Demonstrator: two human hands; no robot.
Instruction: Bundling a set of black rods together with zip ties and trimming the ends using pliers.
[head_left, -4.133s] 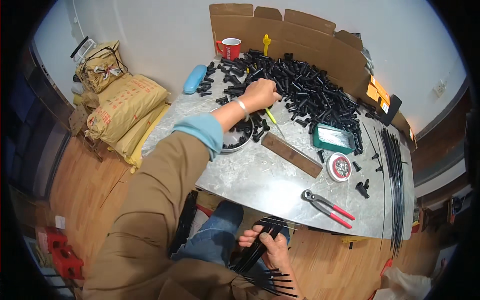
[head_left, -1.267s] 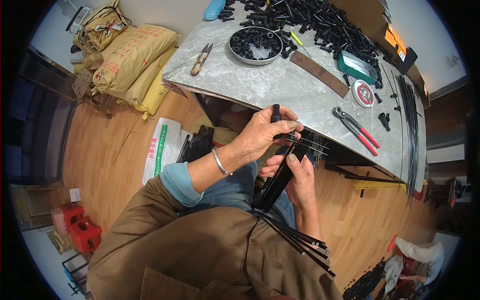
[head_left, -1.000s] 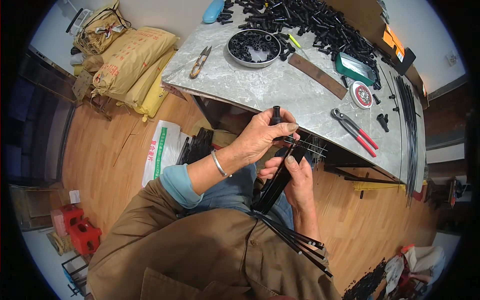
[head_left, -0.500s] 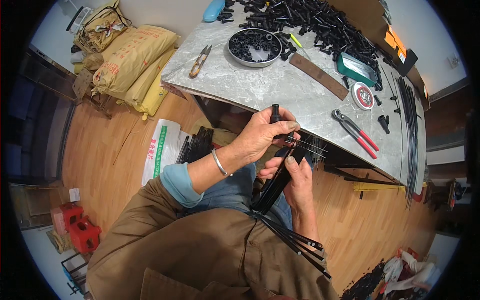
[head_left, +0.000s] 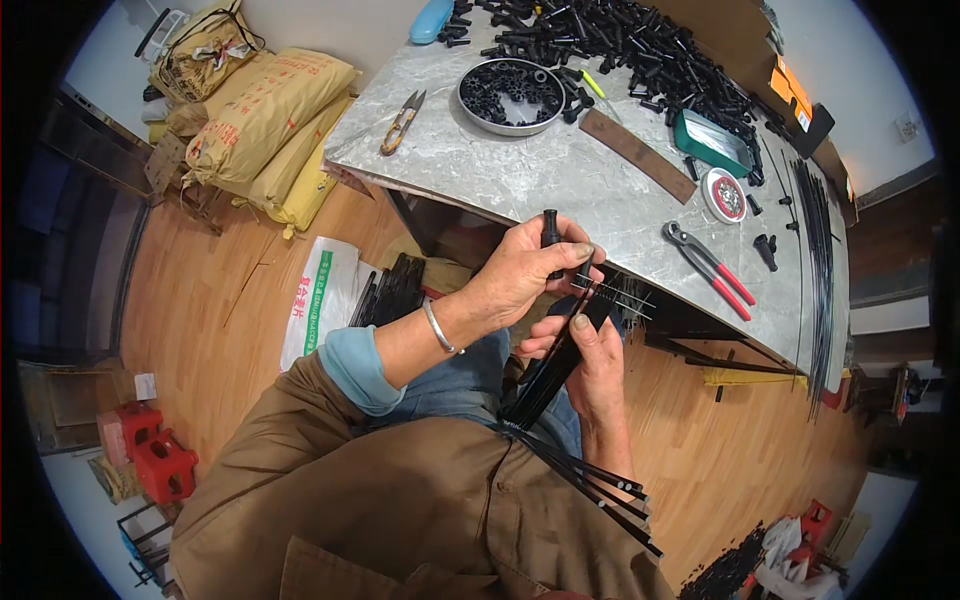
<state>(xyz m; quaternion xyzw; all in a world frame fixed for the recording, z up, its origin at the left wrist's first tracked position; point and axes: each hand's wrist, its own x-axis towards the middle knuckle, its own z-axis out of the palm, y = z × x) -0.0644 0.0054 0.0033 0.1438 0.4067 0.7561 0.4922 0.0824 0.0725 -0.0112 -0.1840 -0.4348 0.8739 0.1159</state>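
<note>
In front of the table's near edge, my left hand (head_left: 518,272) is closed around a black plastic fitting (head_left: 550,228), its flared end standing up above the fingers. A second dark piece (head_left: 584,268) sits at the left thumb and fingertips, against thin metal rods (head_left: 628,300) that stick out to the right. My right hand (head_left: 598,368) is wrapped round a bundle of long black rods (head_left: 545,388), just below the left fingertips. The bundle slants down to my lap, where it is tied and its lower ends fan out. Part of the right fingers is hidden behind it.
The grey table (head_left: 420,160) bears a heap of black fittings (head_left: 640,50), a metal bowl of small black parts (head_left: 511,125), scissors (head_left: 403,122), a flat brown bar (head_left: 637,155), red-handled pincers (head_left: 708,270) and a green box (head_left: 712,142). Stuffed sacks (head_left: 265,120) lie at the left.
Both hands keep nearly the same place and hold. The dark piece at the left fingertips has shifted slightly upward along the thin metal rods.
</note>
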